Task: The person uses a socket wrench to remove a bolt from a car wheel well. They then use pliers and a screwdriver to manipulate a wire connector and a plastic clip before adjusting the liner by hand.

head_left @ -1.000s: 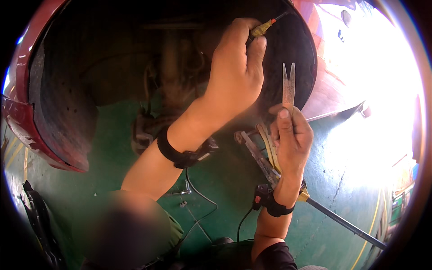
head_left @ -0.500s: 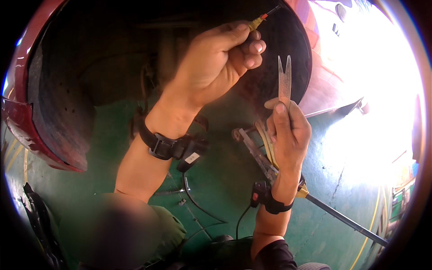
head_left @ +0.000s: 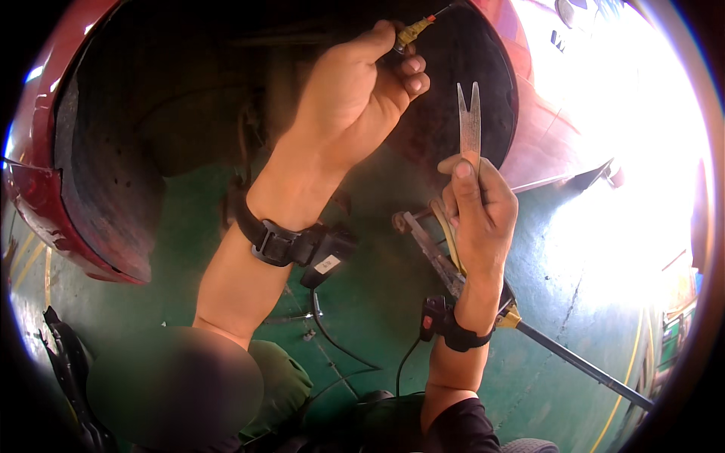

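The left hand (head_left: 351, 102) pinches a yellow-handled tool (head_left: 412, 32) between thumb and fingers, its thin shaft slanting up and right before the dark wheel arch (head_left: 106, 143). The right hand (head_left: 483, 211) grips a forked tool (head_left: 470, 128), prongs up, near the arch's right edge.

Hands in view: two, one left hand (head_left: 359, 94) and one right hand (head_left: 485, 208). Yellow-handled thin-shanked tool (head_left: 413, 32): one. Forked metal tool (head_left: 470, 132): one, bearing two prongs (head_left: 461, 102). Black wrist straps (head_left: 274, 245): two. Black strap-mounted modules (head_left: 329, 251): two. Red-edged wheel arch (head_left: 106, 181): one. Long dark bar (head_left: 581, 363): one, with one yellow collar (head_left: 511, 317)
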A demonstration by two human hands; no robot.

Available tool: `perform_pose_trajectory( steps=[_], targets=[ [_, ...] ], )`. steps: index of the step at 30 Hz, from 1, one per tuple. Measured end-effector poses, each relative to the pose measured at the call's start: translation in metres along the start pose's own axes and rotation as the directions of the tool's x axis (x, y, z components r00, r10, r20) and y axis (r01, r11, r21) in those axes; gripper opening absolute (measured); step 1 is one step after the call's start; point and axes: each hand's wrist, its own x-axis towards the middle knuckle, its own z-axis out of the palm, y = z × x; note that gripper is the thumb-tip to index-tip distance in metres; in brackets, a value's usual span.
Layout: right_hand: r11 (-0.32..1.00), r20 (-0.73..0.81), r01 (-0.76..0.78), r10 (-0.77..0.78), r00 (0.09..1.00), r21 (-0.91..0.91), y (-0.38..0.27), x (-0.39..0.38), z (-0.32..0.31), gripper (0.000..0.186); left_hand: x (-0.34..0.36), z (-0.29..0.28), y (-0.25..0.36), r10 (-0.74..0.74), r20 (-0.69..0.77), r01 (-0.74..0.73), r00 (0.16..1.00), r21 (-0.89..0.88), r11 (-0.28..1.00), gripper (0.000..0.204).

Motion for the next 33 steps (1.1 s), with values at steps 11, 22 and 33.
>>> perform_pose_trajectory(
  steps=[11, 22, 33],
  targets=[
    [0.922, -0.355, 0.236, -0.120, 0.927, 0.305, -0.016, 0.013, 0.008, 0.014, 0.013, -0.009, 0.000, -0.394, 0.260, 0.427, 0.882, -0.081, 0.901, 0.019],
    [0.923, -0.324, 0.368, -0.316, 0.892, 0.110, -0.067, 0.060, 0.021, 0.028, -0.010, 0.019, -0.026, -0.304, 0.029, 0.304, 0.952, 0.003, 0.953, 0.027],
    [0.983, -0.293, 0.158, -0.180, 0.939, -0.096, -0.085, 0.076, 0.023, 0.018, -0.020, 0.031, -0.018, -0.327, 0.131, 0.329, 0.936, 0.007, 0.944, 0.034]
  ],
)
